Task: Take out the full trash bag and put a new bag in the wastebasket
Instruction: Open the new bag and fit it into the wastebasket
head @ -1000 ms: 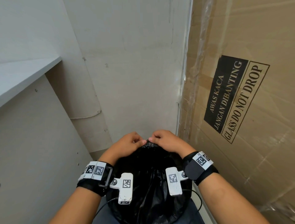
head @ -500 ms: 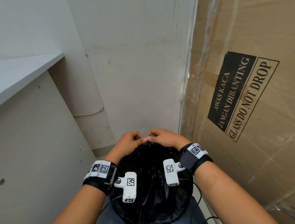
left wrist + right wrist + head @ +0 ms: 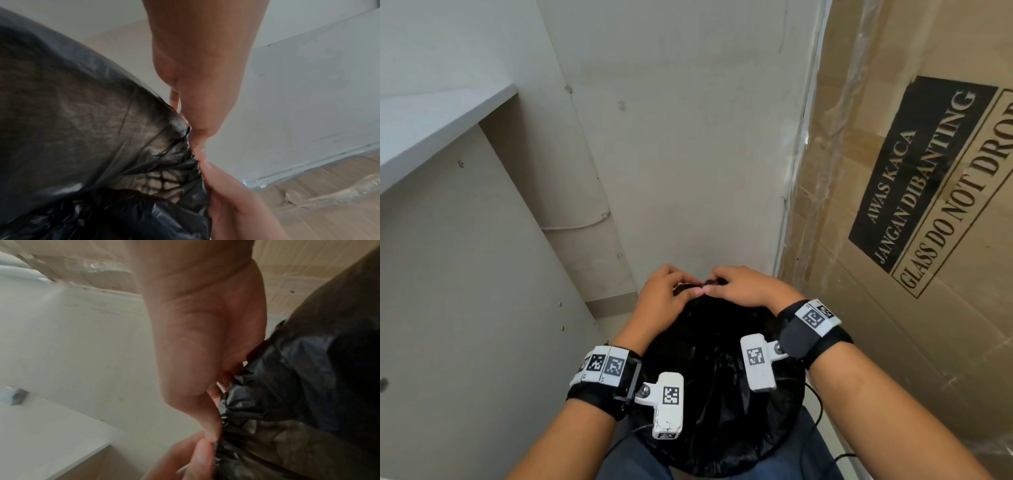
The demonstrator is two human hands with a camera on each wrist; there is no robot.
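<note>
A black trash bag [image 3: 717,407] fills the round wastebasket below me, whose rim is hidden under the plastic. Both hands meet at the bag's far edge. My left hand [image 3: 671,293] pinches the gathered black plastic there, and my right hand [image 3: 726,286] pinches the same bunch from the other side, thumbs touching. In the left wrist view the bag [image 3: 86,129] is puckered into folds against my left hand's fingers [image 3: 197,126]. The right wrist view shows the crumpled bag [image 3: 287,386] squeezed by my right hand [image 3: 213,426].
A large cardboard box [image 3: 914,205] wrapped in clear film, printed "GLASS DO NOT DROP", stands close on the right. A grey-white cabinet panel [image 3: 465,308] with a shelf top walls in the left. A plain wall [image 3: 681,137] lies straight ahead.
Both hands have stayed at the bag's far edge and drawn closer together, bunching the plastic tighter. The view has shifted slightly.
</note>
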